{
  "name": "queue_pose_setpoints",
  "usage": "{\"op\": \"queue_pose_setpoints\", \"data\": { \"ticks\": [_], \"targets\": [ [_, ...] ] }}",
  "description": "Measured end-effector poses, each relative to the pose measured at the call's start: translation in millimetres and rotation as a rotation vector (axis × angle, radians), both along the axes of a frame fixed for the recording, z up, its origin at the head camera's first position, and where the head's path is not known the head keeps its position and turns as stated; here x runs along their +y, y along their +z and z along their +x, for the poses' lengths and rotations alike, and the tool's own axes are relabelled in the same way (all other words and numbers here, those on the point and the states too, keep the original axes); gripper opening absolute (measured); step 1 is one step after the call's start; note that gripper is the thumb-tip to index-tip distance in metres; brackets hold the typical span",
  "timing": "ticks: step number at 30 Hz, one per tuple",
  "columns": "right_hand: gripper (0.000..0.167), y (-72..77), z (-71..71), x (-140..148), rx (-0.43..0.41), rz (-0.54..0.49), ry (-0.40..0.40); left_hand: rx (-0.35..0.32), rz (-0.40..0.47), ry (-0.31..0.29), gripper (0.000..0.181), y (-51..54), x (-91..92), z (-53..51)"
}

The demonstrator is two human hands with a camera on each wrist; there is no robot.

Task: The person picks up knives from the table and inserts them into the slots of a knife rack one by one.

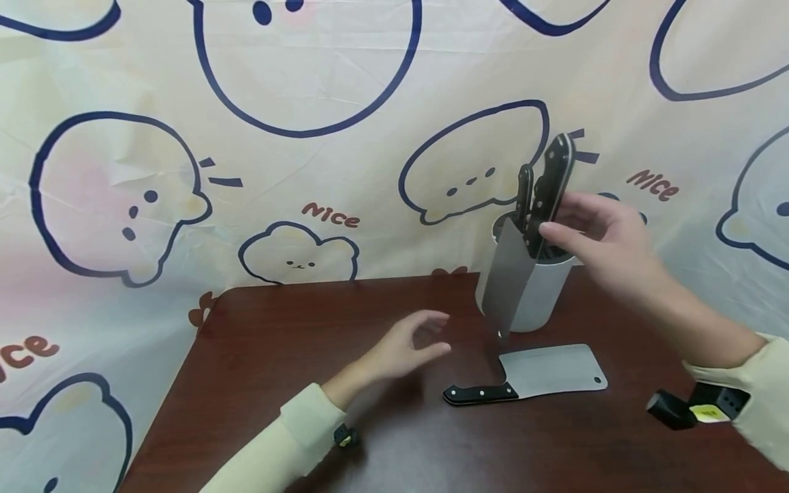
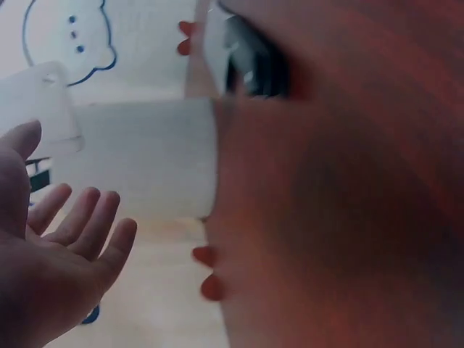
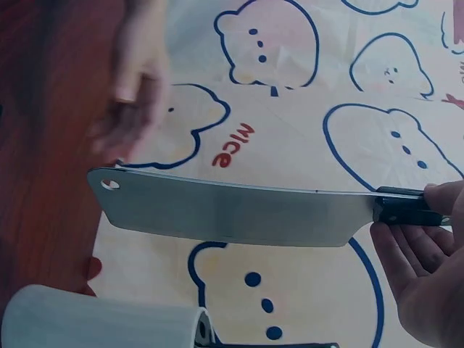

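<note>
My right hand (image 1: 607,239) pinches the black handle of a cleaver (image 3: 239,209) between thumb and fingers. Its broad steel blade, with a hole near one corner, hangs down before the white knife holder (image 1: 545,294) in the head view. Black knife handles (image 1: 557,164) stand up out of the holder close to my right fingers. A second cleaver (image 1: 548,370) lies flat on the table in front of the holder, its black handle to the left. To the left of both, my left hand (image 1: 403,346) hovers over the table with fingers loosely bent, holding nothing.
The dark brown wooden table (image 1: 308,329) meets a cartoon-printed cloth (image 1: 345,164) at its back edge. The holder stands near that edge, on the right. In the left wrist view, the flat cleaver's handle (image 2: 254,61) is blurred.
</note>
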State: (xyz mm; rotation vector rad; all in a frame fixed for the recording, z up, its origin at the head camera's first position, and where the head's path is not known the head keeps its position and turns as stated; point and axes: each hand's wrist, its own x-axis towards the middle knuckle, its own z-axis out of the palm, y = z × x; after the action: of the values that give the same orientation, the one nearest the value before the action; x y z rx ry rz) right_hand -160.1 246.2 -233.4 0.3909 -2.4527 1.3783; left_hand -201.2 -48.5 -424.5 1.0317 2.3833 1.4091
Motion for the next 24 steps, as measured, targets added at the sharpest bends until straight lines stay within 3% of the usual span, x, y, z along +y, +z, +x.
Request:
{"op": "queue_pose_setpoints", "data": {
  "ticks": [6, 10, 16, 24],
  "targets": [
    [0.042, 3.2, 4.5, 14.3, -0.016, 0.013, -0.045, 0.037, -0.213, -0.092, 0.070, -21.6, 19.7, 13.5],
    [0.041, 6.1, 7.7, 22.6, -0.013, 0.045, -0.078, 0.122, -0.345, -0.102, 0.078, -34.7, 30.7, 21.1],
    [0.040, 10.5, 11.2, 33.1, -0.003, 0.068, -0.112, 0.184, -0.384, -0.059, 0.072, -49.6, 39.4, 26.5],
    [0.045, 15.1, 17.5, 47.7, -0.024, 0.101, -0.226, 0.232, -0.399, -0.037, 0.063, -64.8, 37.8, 29.1]
  ]
}}
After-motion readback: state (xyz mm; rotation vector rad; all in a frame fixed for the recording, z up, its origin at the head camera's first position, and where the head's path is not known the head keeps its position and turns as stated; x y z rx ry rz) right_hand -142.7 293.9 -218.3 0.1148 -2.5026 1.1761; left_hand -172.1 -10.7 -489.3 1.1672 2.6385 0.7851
